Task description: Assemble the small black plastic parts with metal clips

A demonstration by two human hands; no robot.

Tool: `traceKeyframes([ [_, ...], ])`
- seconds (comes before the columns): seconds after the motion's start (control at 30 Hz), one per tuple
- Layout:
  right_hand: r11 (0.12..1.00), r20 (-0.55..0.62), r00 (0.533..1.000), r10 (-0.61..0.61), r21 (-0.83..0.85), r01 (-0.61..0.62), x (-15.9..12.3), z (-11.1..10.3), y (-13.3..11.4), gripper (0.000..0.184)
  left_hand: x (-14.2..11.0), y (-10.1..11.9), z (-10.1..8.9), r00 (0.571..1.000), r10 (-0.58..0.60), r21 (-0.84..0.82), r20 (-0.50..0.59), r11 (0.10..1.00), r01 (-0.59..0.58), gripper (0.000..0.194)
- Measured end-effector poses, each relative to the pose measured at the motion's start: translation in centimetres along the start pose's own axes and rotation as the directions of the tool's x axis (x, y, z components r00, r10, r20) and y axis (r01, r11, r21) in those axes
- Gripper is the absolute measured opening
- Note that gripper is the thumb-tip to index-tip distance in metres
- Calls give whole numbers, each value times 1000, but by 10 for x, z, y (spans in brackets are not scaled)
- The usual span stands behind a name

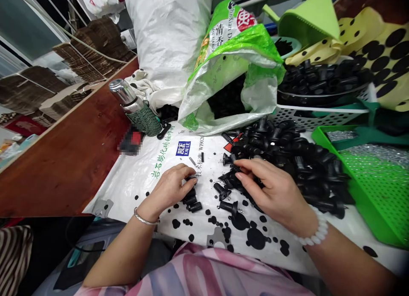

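Observation:
A heap of black rubber bushings (287, 159) covers the white printed sheet (143, 189) to the right of the middle. My left hand (171, 189) pinches a small black sleeve (191, 178) between thumb and fingers. Just below it lie several matching sleeves (191, 201) in a short row. My right hand (262, 185) reaches over the heap's near edge, its fingertips closed on a black bushing (234, 164). Loose flanged bushings (228, 206) lie between my hands. Fingers partly hide both held parts.
A green perforated tray (373, 189) holds silvery small parts at right. Behind it, a white basket (316, 117) carries a dark bowl of black parts. A green-and-white sack (230, 65) spills black parts. A steel flask (137, 108) stands on the wooden table (64, 159).

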State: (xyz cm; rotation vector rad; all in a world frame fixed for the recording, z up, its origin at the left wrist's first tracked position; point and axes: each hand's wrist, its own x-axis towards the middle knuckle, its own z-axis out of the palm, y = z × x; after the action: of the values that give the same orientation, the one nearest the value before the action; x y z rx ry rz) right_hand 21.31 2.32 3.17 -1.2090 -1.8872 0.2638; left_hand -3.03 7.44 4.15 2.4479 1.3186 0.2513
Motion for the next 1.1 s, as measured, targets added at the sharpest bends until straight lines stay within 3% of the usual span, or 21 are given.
traceKeyframes([
  [0.37,1000,3,1000,-7,-28,7,2,0,-3,17,11,13,12,998,37,-7,-44,999,-37,18],
  [0.57,1000,14,1000,-18,-15,18,2,5,-3,18,22,5,19,991,-28,153,-129,987,47,16],
  [0.7,1000,30,1000,-8,-25,9,2,7,0,17,33,0,19,989,-10,194,-146,980,38,18],
  [0.97,994,44,997,-71,-85,74,1,16,-4,16,33,-13,24,981,-39,83,-189,995,55,20],
  [1.1,987,94,991,-96,-124,107,4,24,-10,17,30,-26,27,976,-65,-64,-209,997,53,20],
])
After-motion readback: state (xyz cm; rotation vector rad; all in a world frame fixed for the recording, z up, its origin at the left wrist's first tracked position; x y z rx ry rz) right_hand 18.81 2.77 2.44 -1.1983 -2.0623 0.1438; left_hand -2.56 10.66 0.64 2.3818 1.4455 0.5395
